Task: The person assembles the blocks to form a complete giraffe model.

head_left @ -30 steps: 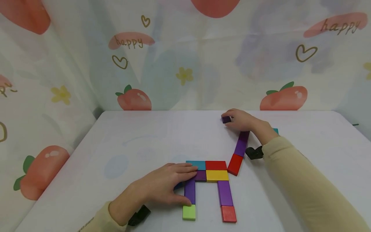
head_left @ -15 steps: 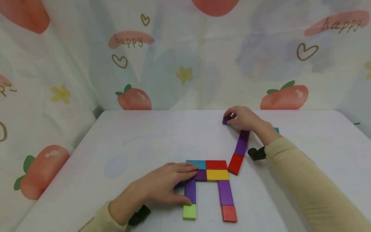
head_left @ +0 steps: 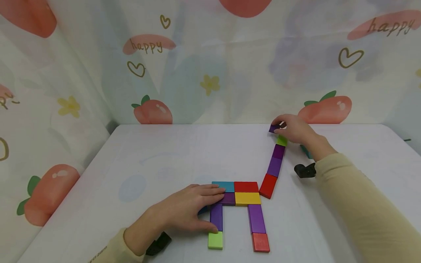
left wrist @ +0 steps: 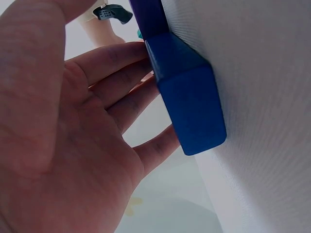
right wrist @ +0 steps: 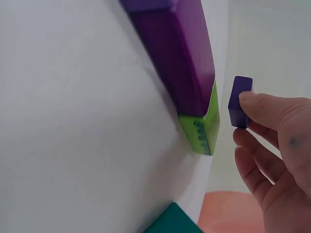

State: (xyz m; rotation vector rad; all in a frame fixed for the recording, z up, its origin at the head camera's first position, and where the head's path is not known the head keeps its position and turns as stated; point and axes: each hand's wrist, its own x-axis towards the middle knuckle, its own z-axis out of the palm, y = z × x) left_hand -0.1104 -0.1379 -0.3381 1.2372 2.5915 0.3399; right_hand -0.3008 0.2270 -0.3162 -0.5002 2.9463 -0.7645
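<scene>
My right hand (head_left: 294, 128) pinches a small dark purple block (right wrist: 240, 102) between thumb and fingers, near the table's far edge. Close below it, a green block (head_left: 281, 140) tops a slanting row with a magenta-purple block (right wrist: 177, 58), a violet block (head_left: 275, 166) and a red block (head_left: 268, 185). My left hand (head_left: 184, 208) lies with extended fingers on the left part of a flat block figure, fingertips over a light blue block (head_left: 227, 186) and a dark purple one (head_left: 227, 199). A blue block (left wrist: 192, 107) sits under this hand, mostly hidden in the head view.
The figure also has a red block (head_left: 246, 186), a yellow block (head_left: 248, 198), and two legs ending in a lime block (head_left: 215, 240) and a light red block (head_left: 261, 242). A teal block (head_left: 306, 151) lies beside the right wrist. A printed curtain (head_left: 210, 54) stands behind the table.
My right hand has moved right and farther back with the purple block, coming over the top of the slanting row and uncovering its green block. The left hand stays in place.
</scene>
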